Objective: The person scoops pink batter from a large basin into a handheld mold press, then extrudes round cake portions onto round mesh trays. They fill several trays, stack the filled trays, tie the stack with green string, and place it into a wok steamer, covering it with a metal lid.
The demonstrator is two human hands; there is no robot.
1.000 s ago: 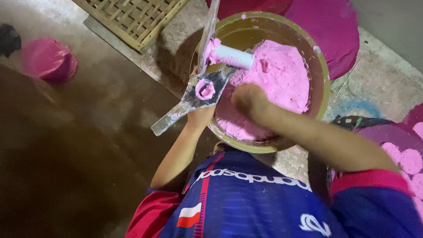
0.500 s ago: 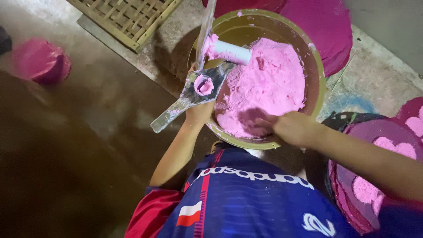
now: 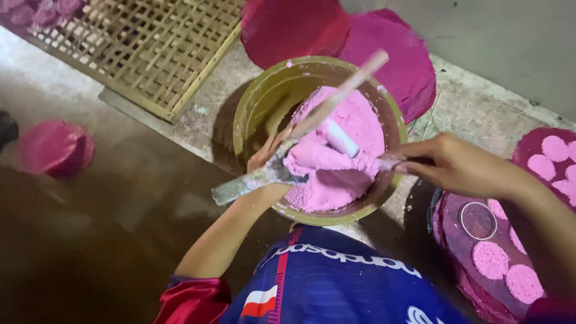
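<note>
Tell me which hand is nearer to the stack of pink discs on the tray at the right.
Right. The right hand hovers just above and left of the pink discs; the left hand grips a metal tool over the far side of the bowl.

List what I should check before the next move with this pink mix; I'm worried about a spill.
1. Left hand has a firm hold on the metal mould tool: ok.
2. Tool's head is over the bowl, not outside it: ok.
3. Bowl sits level on the floor: ok.
4. Pink mix is clear of the near rim: not ok, it is heaped against it.
5. Right hand has a secure hold: cannot tell; its fingers pinch something at the rim, but the item is unclear.
6. Tray of pink discs has free space: ok.
</note>
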